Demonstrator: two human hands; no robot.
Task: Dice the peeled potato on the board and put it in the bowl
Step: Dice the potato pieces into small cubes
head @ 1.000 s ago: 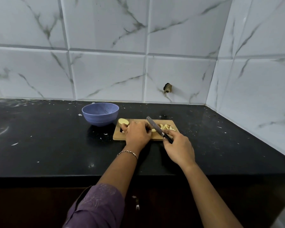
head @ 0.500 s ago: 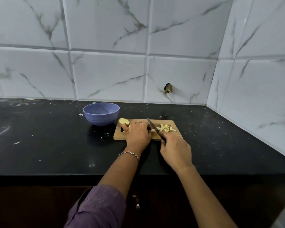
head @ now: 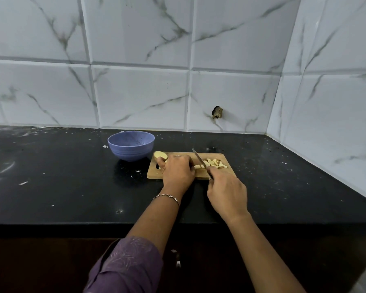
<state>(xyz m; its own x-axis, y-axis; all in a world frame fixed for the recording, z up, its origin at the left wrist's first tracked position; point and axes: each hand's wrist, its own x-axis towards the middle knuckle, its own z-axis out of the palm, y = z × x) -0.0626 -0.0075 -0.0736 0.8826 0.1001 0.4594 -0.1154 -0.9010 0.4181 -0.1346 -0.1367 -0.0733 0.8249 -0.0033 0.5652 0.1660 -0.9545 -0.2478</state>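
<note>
1. The black counter (head: 61, 176) carries everything, with pale scraps scattered over it.
2. The wooden board (head: 228, 173) lies near the middle of the counter. The blue bowl (head: 131, 151) stands just beside the board's far left corner, and no potato shows on the part of its inside that can be seen.
3. The left hand (head: 178, 172) lies palm down on the board with its fingers curled over the potato (head: 160, 155), pinning it. Only a rounded pale end shows past the thumb, and whether that end is one piece with what lies under the palm cannot be told.
4. The right hand (head: 227, 193) is closed round the handle of the knife (head: 199, 159). The blade slants away from the person, its edge down just beside the left fingertips.
5. The diced pieces (head: 215, 162) sit in a loose heap on the right half of the board, touching the blade's right side.
6. Handling, as a judgement:
   - Peeled potato is firm but wet and slippery, so it is best held flat side down, from above, with the fingertips tucked back from the blade.
   - The dice are light and will scatter easily, so sweeping them along the board towards the bowl should work better than pinching them up.
</note>
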